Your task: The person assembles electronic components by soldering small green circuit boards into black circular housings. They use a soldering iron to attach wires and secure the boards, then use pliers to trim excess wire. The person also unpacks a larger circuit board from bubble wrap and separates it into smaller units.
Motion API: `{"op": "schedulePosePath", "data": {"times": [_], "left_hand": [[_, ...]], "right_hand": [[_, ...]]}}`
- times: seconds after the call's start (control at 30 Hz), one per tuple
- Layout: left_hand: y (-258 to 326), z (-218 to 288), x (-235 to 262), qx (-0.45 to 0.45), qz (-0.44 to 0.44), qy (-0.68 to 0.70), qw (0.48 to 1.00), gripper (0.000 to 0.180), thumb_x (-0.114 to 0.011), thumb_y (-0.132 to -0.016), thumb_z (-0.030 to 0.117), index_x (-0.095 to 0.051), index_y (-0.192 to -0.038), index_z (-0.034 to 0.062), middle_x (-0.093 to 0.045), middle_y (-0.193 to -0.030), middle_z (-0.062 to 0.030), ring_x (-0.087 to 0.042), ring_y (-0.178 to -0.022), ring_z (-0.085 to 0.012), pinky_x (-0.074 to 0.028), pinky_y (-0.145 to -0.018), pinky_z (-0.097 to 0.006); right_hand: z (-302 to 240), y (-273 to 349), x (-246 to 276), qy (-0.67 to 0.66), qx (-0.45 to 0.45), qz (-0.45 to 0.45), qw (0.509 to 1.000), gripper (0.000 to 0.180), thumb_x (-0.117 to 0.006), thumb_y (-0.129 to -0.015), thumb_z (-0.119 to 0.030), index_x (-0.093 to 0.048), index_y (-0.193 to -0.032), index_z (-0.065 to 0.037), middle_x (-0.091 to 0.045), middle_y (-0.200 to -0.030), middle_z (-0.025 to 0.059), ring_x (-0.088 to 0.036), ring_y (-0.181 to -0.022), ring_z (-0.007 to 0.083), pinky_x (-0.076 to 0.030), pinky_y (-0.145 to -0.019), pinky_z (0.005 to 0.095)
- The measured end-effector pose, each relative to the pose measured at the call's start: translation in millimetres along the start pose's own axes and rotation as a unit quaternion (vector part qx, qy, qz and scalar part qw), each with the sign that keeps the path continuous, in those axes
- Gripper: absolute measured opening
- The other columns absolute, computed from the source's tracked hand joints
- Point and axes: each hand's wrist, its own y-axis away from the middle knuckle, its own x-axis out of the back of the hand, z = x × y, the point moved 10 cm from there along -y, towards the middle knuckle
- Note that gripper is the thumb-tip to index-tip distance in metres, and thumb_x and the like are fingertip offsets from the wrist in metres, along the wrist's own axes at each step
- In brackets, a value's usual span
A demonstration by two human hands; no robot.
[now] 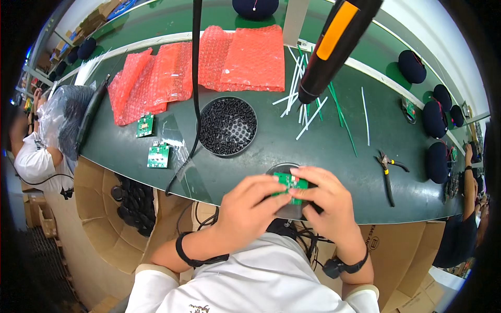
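Note:
Near the table's front edge, a green circuit board (290, 182) is pinched between my two hands. My left hand (251, 201) has its fingertips closed on the board's left side. On the opposite side, the fingers of my right hand (326, 198) grip its edge. Beneath the board is a dark round part (288, 211), mostly covered by my hands; whether the board touches it I cannot tell. Farther left lie two more boards, a lower one (158, 155) and an upper one (145, 125). A round dish (228, 151) of small black screws (219, 117) stands beyond my left hand.
An electric screwdriver (334, 49) hangs above the table on the right. Red bubble-wrap bags (253, 57) lie along the back. White and green strips (308, 117) are scattered near pliers (387, 175). A black cable (196, 78) hangs left of centre. Cardboard boxes (112, 229) stand below; people work on both sides.

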Motion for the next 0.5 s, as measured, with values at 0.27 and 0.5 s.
{"op": "schedulePosePath", "data": {"times": [0.27,0.5], "left_hand": [[13,12,-8,-0.064,-0.034,-0.052,0.996,0.05,-0.084,-0.07,0.032,-0.076,-0.11,0.0032,-0.072,-0.116,-0.0076,-0.066,-0.117,-0.0287,-0.059,-0.1,-0.044],[7,14,-3,-0.048,-0.045,-0.039,0.997,0.044,-0.084,-0.073,0.028,-0.076,-0.11,0.0044,-0.072,-0.113,-0.0077,-0.067,-0.114,-0.0301,-0.059,-0.095,-0.042]], "right_hand": [[-8,3,-4,-0.008,-0.027,-0.064,0.998,0.043,-0.075,-0.07,0.006,-0.077,-0.11,-0.008,-0.064,-0.136,0.0112,-0.06,-0.128,0.0374,-0.054,-0.104,0.0464],[-12,-5,-1,0.003,-0.046,-0.093,0.995,0.038,-0.076,-0.072,0.003,-0.076,-0.108,-0.007,-0.065,-0.133,0.0115,-0.063,-0.124,0.0358,-0.055,-0.101,0.0456]]}}
